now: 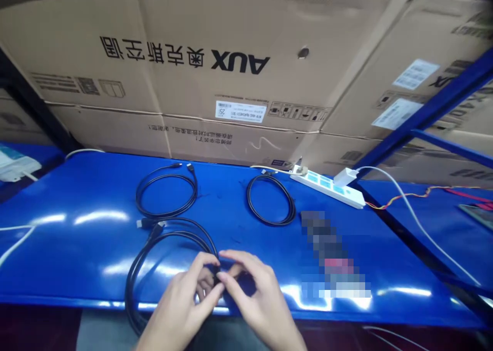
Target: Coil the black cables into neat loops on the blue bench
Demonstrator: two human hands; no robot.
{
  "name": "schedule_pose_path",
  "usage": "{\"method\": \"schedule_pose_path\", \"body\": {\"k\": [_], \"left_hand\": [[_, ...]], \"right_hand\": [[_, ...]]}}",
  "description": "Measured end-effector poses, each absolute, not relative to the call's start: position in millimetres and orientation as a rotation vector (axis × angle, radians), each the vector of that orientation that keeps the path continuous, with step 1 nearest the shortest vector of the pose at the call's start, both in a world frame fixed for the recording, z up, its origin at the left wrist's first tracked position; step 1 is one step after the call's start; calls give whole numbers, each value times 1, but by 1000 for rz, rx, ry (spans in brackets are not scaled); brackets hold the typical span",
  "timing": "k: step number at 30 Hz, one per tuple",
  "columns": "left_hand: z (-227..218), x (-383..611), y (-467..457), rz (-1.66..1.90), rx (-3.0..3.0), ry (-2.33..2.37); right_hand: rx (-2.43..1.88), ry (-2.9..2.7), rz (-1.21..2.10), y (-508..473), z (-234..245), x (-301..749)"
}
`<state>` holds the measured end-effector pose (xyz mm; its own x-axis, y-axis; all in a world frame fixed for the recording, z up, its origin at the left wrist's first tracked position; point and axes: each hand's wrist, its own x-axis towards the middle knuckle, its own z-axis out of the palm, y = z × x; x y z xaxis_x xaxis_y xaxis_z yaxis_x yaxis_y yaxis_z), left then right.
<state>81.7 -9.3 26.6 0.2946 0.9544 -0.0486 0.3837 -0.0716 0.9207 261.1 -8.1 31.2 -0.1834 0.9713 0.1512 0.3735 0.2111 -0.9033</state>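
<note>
A large coil of black cable (133, 274) hangs partly over the front edge of the blue shelf, its two plugs (156, 230) lying at the upper left of the loop. My left hand (188, 299) is closed around the right side of this coil. Close against it, my right hand (262, 292) pinches at the same spot, thumb and fingertips meeting the left hand's. What lies exactly between the fingertips is mostly hidden. Beyond my hands lie a second coiled black cable (137, 199) and a third, smaller coiled one (250, 202).
A white power strip (327, 186) with a white charger (344, 177) plugged in sits at the back right of the blue shelf (231, 187). Large cardboard boxes (173, 89) stand behind. A blue metal post (423, 107) rises at right. One patch right of my hands is pixelated.
</note>
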Motion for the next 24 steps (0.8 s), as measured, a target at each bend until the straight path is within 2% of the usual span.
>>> {"method": "schedule_pose_path", "body": {"k": [8,15,20,24], "left_hand": [[30,85,-11,833,1615,1236],[27,72,-9,825,1562,1182],[26,70,-9,826,1563,1160],[32,72,-9,806,1584,1148]], "right_hand": [[-1376,-1402,1034,-3,29,254],[-1216,-1603,1208,-6,32,273],[-1095,-1688,1015,-5,27,280],[-1023,-1751,997,-4,23,277]]}}
